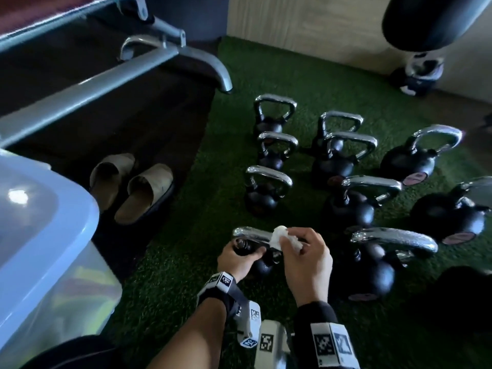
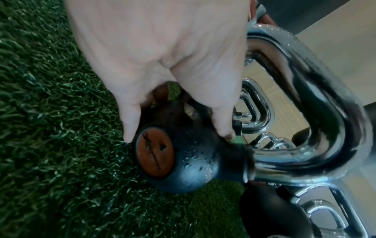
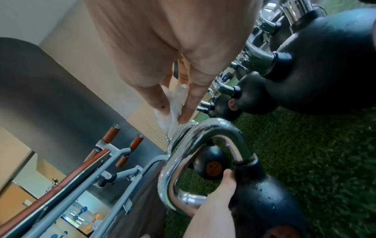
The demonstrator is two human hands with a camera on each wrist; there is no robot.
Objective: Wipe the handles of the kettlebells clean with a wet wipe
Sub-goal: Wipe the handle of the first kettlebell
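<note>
The nearest kettlebell [image 1: 262, 263] stands on green turf, black ball [image 2: 193, 161] below and chrome handle [image 1: 247, 233] above. My left hand [image 1: 241, 258] grips the ball just under the handle's left end, thumb and fingers [image 2: 221, 125] curled round it. My right hand [image 1: 292, 242] pinches a crumpled white wet wipe [image 1: 278, 234] and holds it against the top bar of the handle [image 3: 203, 128]. In the right wrist view the wipe [image 3: 173, 104] sits between thumb and fingers, touching the bar's end. Water drops dot the ball and the handle [image 2: 325, 112].
Several more chrome-handled kettlebells [image 1: 343, 155] stand in rows ahead and to the right on the turf [image 1: 186, 235]. A pair of tan sandals [image 1: 133, 187] lies on a dark mat at left. A translucent plastic bin [image 1: 40, 235] is near left; a grey bench frame [image 1: 106, 75] lies behind.
</note>
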